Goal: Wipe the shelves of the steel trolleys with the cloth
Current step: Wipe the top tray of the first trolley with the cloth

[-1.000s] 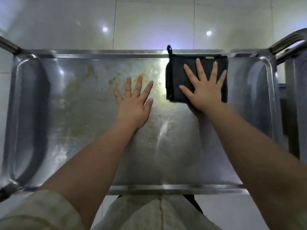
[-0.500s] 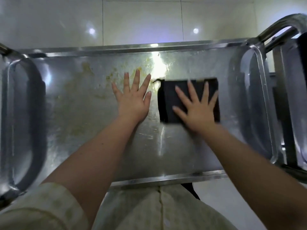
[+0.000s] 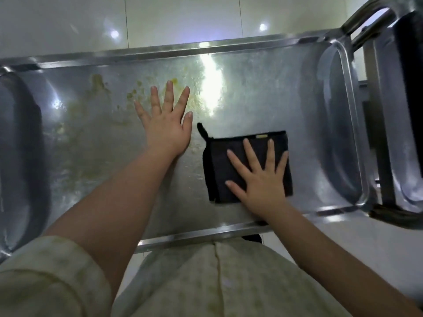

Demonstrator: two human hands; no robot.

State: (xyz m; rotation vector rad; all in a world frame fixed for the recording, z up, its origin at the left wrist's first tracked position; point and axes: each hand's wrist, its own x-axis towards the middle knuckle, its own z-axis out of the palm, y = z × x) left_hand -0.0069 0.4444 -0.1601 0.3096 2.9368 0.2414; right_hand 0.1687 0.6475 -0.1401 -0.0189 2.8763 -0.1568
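The steel trolley's top shelf (image 3: 251, 92) fills the view below me, with a raised rim all round. A folded black cloth (image 3: 217, 170) lies flat on its near right part. My right hand (image 3: 261, 177) presses on the cloth with fingers spread straight. My left hand (image 3: 167, 124) rests flat on the bare steel just left of the cloth, fingers spread. Yellowish stains (image 3: 100, 83) mark the shelf's left and middle, around and beyond my left hand.
A second steel trolley (image 3: 398, 124) stands close against the right end, with tubular handles at the upper right. White floor tiles show beyond the far rim. My light-coloured garment is just behind the near rim.
My right hand has drawn the cloth from the far rim toward the near rim, wiping the right part of the shelf. My left hand has stayed flat in place.
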